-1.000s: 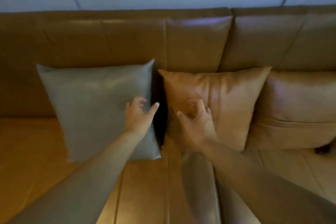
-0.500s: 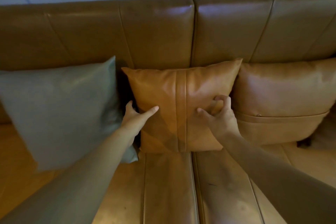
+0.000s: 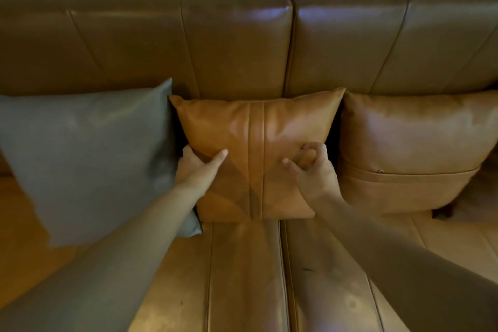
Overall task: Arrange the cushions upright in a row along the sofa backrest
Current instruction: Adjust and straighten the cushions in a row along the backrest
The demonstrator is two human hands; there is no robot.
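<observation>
Cushions are mostly lined up already, three of them standing against the sofa backrest [image 3: 237, 43]. The middle tan cushion [image 3: 256, 153] with the stitched strip down its front sits right where the two seat sections meet, leaning back on the backrest, and both hands are on it. The left hand [image 3: 198, 170] wraps its left edge, thumb across the front face and the other fingers tucked behind into the dark gap next to the grey cushion [image 3: 86, 153], so it's closed around that edge. The right hand [image 3: 312, 170] is over the lower right part of the front, fingers curled and pinching up a bit of the cover; how tight it actually is I can't tell. Holding it from both sides like that makes sense if you want to square it up and shove it back evenly so it doesn't flop forward. The grey one stands tilted at the left, its bottom corner poking toward the seat's front edge and touching the tan one's lower corner. The rounder tan cushion [image 3: 415, 148] at the right stands just beside the middle one with a narrow gap. I'd say the row is nearly done, just needs this one straightened, and maybe the grey one after.
</observation>
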